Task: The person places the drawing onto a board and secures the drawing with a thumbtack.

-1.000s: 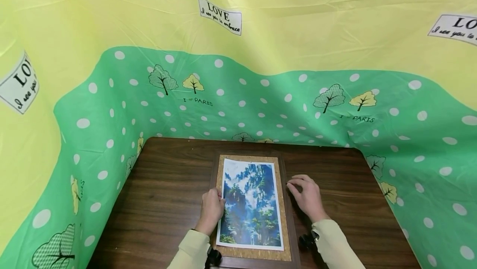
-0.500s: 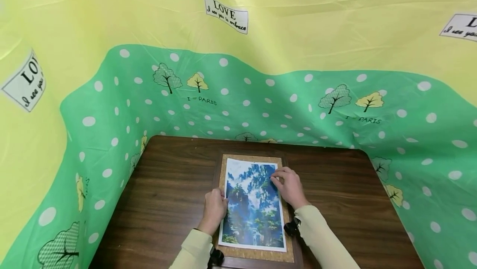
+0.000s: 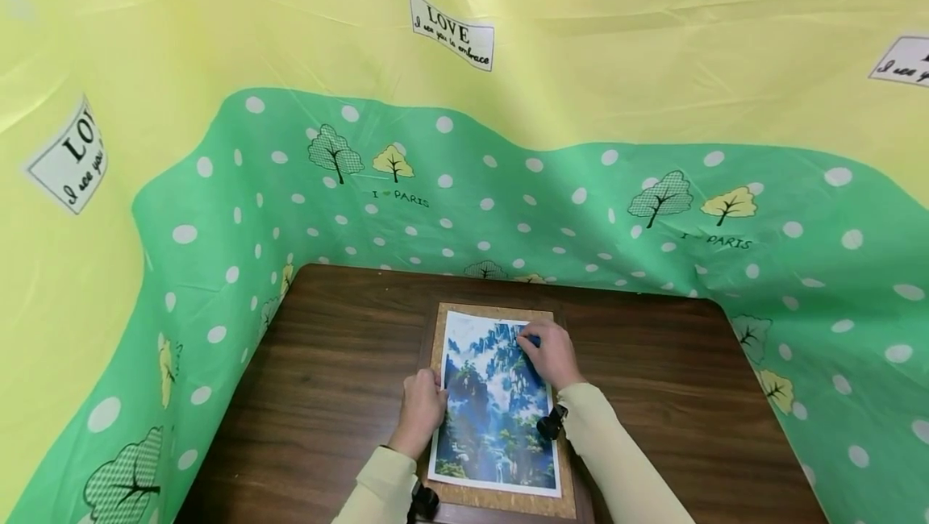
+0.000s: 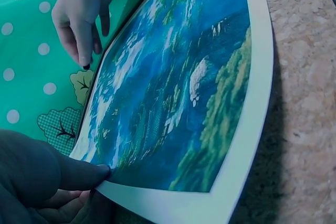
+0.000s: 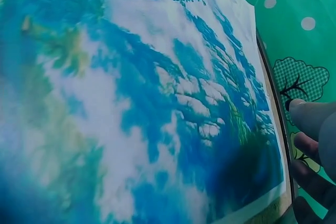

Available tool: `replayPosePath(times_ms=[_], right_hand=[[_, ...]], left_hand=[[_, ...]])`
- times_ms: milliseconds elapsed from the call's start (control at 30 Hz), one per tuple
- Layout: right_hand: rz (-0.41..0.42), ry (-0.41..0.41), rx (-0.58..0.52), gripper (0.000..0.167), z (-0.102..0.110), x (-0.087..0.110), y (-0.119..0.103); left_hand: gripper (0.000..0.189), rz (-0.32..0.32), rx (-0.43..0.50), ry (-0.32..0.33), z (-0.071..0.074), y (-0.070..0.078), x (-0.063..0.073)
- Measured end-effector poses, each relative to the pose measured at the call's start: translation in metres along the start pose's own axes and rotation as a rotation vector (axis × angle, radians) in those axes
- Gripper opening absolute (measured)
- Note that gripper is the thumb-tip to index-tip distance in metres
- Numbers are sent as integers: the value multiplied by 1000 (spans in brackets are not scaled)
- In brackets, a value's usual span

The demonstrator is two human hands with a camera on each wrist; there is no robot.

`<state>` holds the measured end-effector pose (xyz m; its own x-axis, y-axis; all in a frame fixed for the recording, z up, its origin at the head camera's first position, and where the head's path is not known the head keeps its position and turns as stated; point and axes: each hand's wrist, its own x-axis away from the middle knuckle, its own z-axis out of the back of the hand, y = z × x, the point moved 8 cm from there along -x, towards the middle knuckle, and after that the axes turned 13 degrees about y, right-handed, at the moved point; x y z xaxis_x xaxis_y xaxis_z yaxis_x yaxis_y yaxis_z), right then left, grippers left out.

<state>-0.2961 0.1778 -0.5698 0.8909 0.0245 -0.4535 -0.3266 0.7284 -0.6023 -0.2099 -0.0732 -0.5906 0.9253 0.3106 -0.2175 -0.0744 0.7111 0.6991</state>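
A landscape print (image 3: 486, 403) with mountains, mist and waterfalls lies over a cork board (image 3: 508, 501) that has a dark wooden frame. My left hand (image 3: 419, 411) pinches the print's left edge, its thumb (image 4: 86, 174) on top and the other fingers curled beneath. In the left wrist view the sheet bows up off the cork along that side. Over the upper right part of the print is my right hand (image 3: 553, 353). Thumb and fingers come together there on a small black thing (image 4: 86, 67), mostly hidden between the fingertips; its kind does not show.
The board rests on a dark brown wooden table (image 3: 327, 379). A curtain (image 3: 450, 210), yellow above and green with white dots below, surrounds the table's back and sides. Both wrists wear small black cameras, the right one (image 3: 550, 425) close over the print.
My right hand has moved left, from beside the board's right edge to above the print's upper right. The left hand keeps its hold on the left edge. The head view has shifted slightly.
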Motion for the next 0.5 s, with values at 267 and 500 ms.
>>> replayPosePath(times_ms=[267, 500], right_hand=[[-51, -15, 17, 10, -15, -8, 4], [-119, -29, 34, 11, -26, -10, 10]], left_hand=[[30, 29, -5, 2, -1, -2, 0], [31, 25, -9, 6, 0, 1, 0]])
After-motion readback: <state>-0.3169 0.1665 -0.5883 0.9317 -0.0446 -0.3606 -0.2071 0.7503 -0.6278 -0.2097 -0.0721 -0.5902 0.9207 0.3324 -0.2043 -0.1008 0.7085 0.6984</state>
